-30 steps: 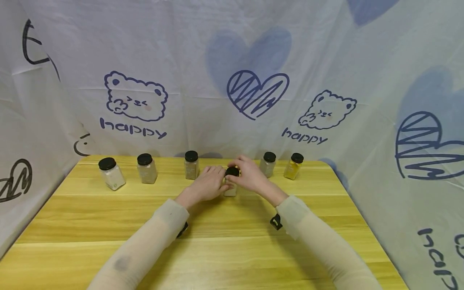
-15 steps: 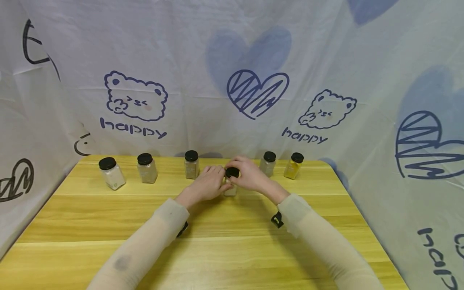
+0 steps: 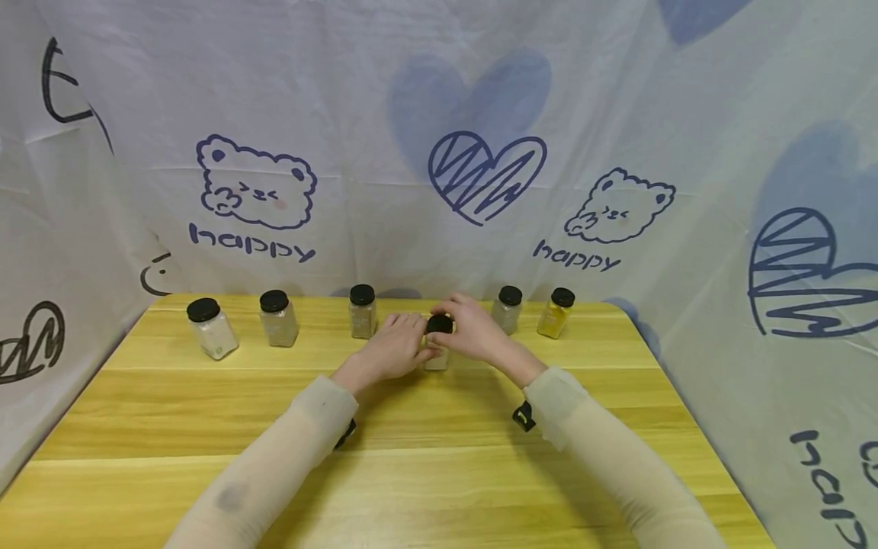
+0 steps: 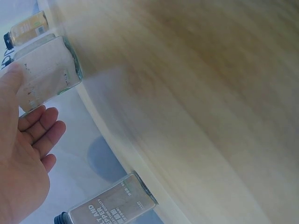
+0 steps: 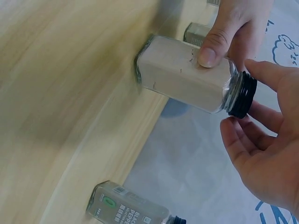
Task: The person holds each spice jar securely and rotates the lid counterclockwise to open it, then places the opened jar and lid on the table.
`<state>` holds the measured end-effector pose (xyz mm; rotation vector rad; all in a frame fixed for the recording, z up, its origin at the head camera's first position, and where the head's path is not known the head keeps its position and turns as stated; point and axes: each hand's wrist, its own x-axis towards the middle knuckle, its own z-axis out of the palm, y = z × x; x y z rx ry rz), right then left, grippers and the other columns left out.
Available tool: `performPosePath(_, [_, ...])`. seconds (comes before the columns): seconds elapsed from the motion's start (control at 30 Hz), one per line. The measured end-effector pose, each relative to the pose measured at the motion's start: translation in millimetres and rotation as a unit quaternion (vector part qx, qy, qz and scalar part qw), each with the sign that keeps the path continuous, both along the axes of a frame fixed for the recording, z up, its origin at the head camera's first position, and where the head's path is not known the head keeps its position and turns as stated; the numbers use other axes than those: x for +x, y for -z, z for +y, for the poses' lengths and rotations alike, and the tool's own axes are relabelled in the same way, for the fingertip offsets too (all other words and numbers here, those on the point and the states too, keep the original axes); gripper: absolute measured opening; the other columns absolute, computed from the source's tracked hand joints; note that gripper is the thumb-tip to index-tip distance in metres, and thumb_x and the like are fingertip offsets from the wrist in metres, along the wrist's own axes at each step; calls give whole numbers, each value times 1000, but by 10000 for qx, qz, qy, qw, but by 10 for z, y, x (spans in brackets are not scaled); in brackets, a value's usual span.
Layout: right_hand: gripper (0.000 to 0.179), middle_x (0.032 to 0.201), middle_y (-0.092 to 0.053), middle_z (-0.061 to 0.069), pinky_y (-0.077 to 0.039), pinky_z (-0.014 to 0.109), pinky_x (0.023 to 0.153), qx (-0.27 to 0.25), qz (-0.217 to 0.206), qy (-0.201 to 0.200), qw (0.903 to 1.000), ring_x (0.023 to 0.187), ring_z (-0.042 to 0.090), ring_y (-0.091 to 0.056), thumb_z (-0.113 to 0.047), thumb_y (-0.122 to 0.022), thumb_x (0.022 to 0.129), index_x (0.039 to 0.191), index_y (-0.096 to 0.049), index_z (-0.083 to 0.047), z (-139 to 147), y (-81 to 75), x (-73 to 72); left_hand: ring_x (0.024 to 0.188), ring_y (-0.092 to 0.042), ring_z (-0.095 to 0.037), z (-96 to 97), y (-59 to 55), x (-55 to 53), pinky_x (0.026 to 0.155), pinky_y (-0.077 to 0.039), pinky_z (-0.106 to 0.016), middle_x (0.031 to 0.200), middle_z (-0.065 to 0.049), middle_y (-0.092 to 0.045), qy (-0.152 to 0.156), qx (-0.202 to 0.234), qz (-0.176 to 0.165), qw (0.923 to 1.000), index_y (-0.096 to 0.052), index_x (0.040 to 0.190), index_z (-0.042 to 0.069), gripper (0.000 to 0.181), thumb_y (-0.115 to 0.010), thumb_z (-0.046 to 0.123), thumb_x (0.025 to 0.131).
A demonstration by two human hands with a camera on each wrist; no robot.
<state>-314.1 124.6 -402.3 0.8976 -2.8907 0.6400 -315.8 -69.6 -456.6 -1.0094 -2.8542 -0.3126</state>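
Note:
Upright on the wooden table (image 3: 439, 473), a square glass spice jar (image 5: 182, 74) of pale powder stands between both hands. My left hand (image 3: 387, 347) grips its body, with the thumb laid along the near face. The thumb and fingers of my right hand (image 3: 473, 329) are curled round the black lid (image 5: 244, 95), which sits on the threaded neck. In the left wrist view the lid is hidden, while part of the glass body (image 4: 49, 74) shows above the left fingers.
Other black-lidded jars line the table's back: a white-filled one (image 3: 216, 335) and a greyish one (image 3: 278, 324) at left, a brownish jar (image 3: 363, 316) beside the left hand, a grey pepper jar (image 3: 507, 314) and a yellow one (image 3: 554, 319) at right. A printed cloth (image 3: 370, 152) hangs behind.
The right fingers have shifted slightly round the lid, in toward the left and then back out. The left hand and the jar stay in place.

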Motion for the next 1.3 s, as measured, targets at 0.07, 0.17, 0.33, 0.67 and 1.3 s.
performPosePath(0.07, [45,125,-62,14,-53,43,94,21,19,-34,10000,108,28,-61,-27,-77,96,134,-67,-3,-1,-4,-4,110,-53,-29,-1,3,-1,109,-35,-50,109,-7,-54,10,24,40,10000,-53,111,9,41,-56,49,106])
performPosePath(0.17, [44,123,-62,13,-54,43,92,21,42,-101,9999,106,27,-61,-24,-77,96,133,-67,-3,-2,-11,-3,110,-53,-29,-2,6,-2,109,-35,-50,110,-6,-54,12,26,14,10000,-53,111,9,40,-55,49,106])
performPosePath(0.33, [42,125,-63,13,-53,43,95,28,82,-228,9997,109,28,-62,-19,-77,94,131,-68,-2,-4,-17,2,114,-54,-29,4,12,-5,111,-34,-51,115,-7,-56,-13,-22,-69,10000,-54,115,9,42,-55,49,106])
performPosePath(0.67, [41,130,-63,13,-51,43,101,176,101,-422,9989,117,29,-61,-13,-76,93,132,-67,-3,-13,-31,-10,119,-54,-30,8,25,-9,112,-34,-52,122,-9,-58,-9,-72,-54,10000,-55,122,7,45,-54,50,107])
performPosePath(1.3, [43,136,-61,14,-48,45,107,406,-80,-788,9960,125,31,-58,-9,-72,96,137,-64,-2,-6,-137,-22,118,-53,-29,4,27,-14,112,-34,-51,120,-10,-58,-33,-261,44,9996,-56,119,6,45,-52,50,107])
